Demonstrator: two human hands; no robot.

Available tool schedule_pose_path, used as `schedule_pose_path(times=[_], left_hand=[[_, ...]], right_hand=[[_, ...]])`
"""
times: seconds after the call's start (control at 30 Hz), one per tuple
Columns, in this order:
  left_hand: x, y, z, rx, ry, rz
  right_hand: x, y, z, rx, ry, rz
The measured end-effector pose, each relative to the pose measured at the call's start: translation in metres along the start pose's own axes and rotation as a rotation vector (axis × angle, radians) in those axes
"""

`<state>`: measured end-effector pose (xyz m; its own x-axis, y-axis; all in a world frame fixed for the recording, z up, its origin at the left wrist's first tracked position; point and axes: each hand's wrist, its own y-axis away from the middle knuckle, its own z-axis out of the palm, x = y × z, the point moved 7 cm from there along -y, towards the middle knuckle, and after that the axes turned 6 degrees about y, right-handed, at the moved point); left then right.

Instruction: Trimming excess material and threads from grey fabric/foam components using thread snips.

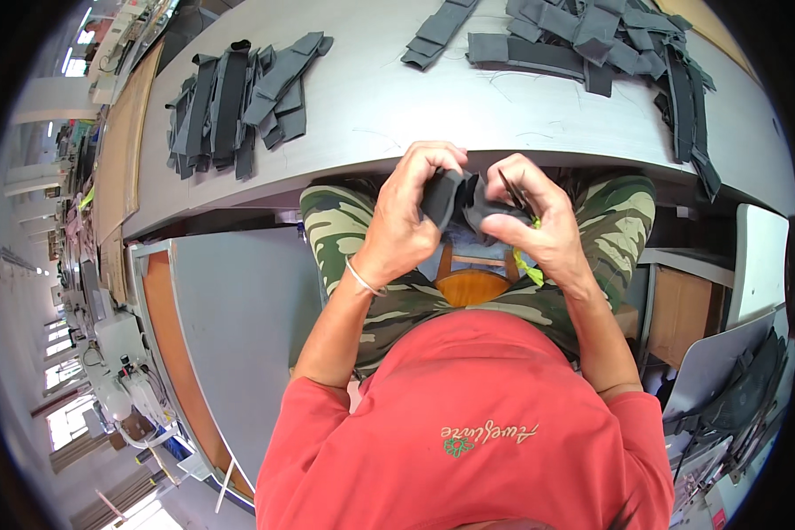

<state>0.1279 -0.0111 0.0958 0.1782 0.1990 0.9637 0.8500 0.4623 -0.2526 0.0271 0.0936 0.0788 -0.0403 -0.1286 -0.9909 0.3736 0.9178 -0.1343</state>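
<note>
Over my lap, just in front of the table edge, I hold a folded dark grey fabric strip (442,196) between both hands. My left hand (405,214) is closed around its left part, with the thumb and fingers pinching the cloth. On the other side, my right hand (543,216) pinches the strip's right part with thumb and fingers. Tucked in that same hand is a slim dark tool, apparently thread snips (514,191), with a yellow-green ribbon (528,268) hanging below. The fingers partly hide the strip and the tool.
On the pale table (371,106) lie a bundle of dark grey strips (225,106) at left and a larger heap (592,40) at far right. A separate strip (440,34) lies between them. Loose threads are scattered about. A wooden stool (473,288) shows between my knees.
</note>
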Motion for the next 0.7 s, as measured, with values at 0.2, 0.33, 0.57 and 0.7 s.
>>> schedule_pose_path(times=[0.2, 0.33, 0.57, 0.7], left_hand=[[0.044, -0.011, 0.008, 0.054, -0.477, 0.624], [0.003, -0.016, -0.019, 0.363, -0.838, 0.242], [-0.077, -0.005, -0.02, 0.357, 0.616, -0.531], [-0.081, -0.019, -0.013, 0.279, 0.57, -0.545]], right_hand=[[-0.001, -0.006, -0.005, 0.117, 0.005, 0.056], [0.011, -0.007, -0.009, 0.184, 0.089, 0.069], [0.028, 0.0, -0.017, 0.315, 0.244, 0.039], [0.02, 0.001, -0.009, 0.253, 0.45, -0.088]])
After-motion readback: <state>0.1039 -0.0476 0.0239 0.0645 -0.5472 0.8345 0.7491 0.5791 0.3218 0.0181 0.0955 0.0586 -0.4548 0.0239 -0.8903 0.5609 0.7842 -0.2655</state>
